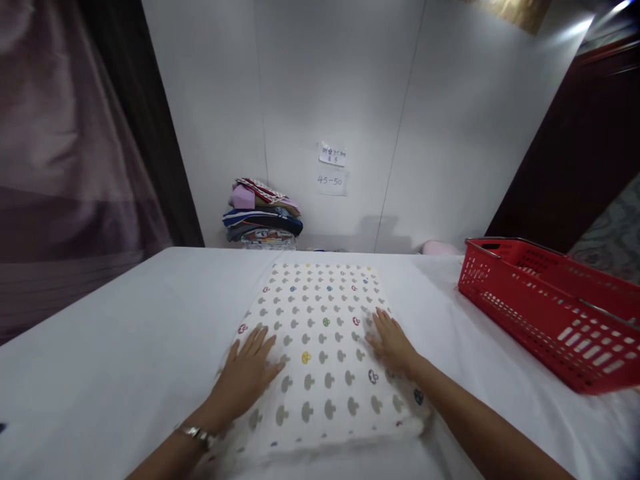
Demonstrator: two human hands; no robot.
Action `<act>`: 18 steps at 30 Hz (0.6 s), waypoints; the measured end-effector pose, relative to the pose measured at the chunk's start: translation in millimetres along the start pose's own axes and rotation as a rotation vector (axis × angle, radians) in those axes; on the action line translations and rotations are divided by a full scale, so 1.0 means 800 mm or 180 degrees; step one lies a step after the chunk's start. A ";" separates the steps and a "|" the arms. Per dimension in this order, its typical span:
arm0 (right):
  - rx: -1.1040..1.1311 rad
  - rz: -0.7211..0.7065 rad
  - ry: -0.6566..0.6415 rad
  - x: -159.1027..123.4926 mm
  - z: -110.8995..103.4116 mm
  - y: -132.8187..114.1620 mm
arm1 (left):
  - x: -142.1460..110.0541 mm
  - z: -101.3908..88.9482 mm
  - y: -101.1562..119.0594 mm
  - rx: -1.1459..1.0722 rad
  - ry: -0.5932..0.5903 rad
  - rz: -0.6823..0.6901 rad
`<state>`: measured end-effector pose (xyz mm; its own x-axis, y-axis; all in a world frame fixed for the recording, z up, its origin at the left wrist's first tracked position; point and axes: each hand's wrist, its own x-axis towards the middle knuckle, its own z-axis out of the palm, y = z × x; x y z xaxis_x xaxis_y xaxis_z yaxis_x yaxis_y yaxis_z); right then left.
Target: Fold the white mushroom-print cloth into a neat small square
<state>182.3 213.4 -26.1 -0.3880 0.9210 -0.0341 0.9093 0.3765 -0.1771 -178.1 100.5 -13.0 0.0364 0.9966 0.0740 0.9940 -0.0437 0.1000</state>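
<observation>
A folded white cloth [320, 333] printed with grey and coloured mushroom shapes lies flat on the white table [125, 347] in front of me. My left hand [247, 377] rests palm down on its near left part, fingers spread, a watch on the wrist. On the cloth's right side my right hand [390, 343] lies flat as well, fingers stretched out. Neither hand grips anything.
A red plastic basket [550, 307] stands on the table at the right. A stack of folded clothes [263, 213] sits against the white wall at the back, under two paper notes [331, 167]. A dark curtain [75, 147] hangs at the left.
</observation>
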 end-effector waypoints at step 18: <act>-0.0071 0.0285 -0.0132 0.101 0.016 0.036 | 0.025 0.084 -0.048 0.0062 0.0363 0.0146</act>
<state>175.3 297.6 -46.5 -0.3105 0.9463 -0.0896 0.9436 0.2954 -0.1495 -208.6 126.9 -81.8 0.0712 0.9791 0.1905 0.9934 -0.0868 0.0745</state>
